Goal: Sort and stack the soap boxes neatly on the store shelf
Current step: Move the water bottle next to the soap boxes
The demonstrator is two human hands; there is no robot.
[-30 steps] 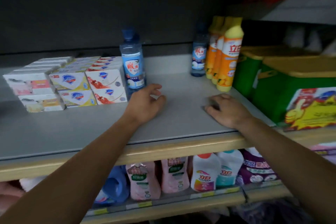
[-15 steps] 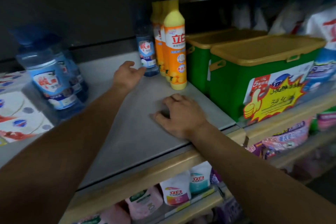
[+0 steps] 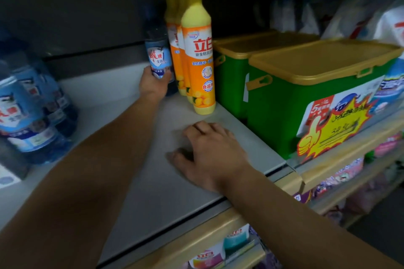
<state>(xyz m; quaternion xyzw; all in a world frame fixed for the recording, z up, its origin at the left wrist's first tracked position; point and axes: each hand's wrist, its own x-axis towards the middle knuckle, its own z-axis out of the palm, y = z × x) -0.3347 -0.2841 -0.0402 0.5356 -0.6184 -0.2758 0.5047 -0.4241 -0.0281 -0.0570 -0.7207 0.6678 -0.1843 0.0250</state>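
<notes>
Grey laminate shelf (image 3: 153, 181) under my hands. Clear blue plastic bottle (image 3: 157, 54), blue-and-white label with red characters. Orange squeeze bottles (image 3: 197, 67), yellow tops, lemon print at the base. Green plastic tubs (image 3: 275, 120), gold lids; yellow starburst sticker (image 3: 336, 124).

A blue bottle (image 3: 157, 59) at the back of the grey shelf (image 3: 153, 192) is gripped low down by the left hand (image 3: 154, 85), just beside a row of orange bottles (image 3: 197, 61). The right hand (image 3: 209, 155) is laid palm-down on the shelf. Green bins (image 3: 284, 102) with gold lids are set to the right; more blue bottles (image 3: 28, 116) are seen at far left.
</notes>
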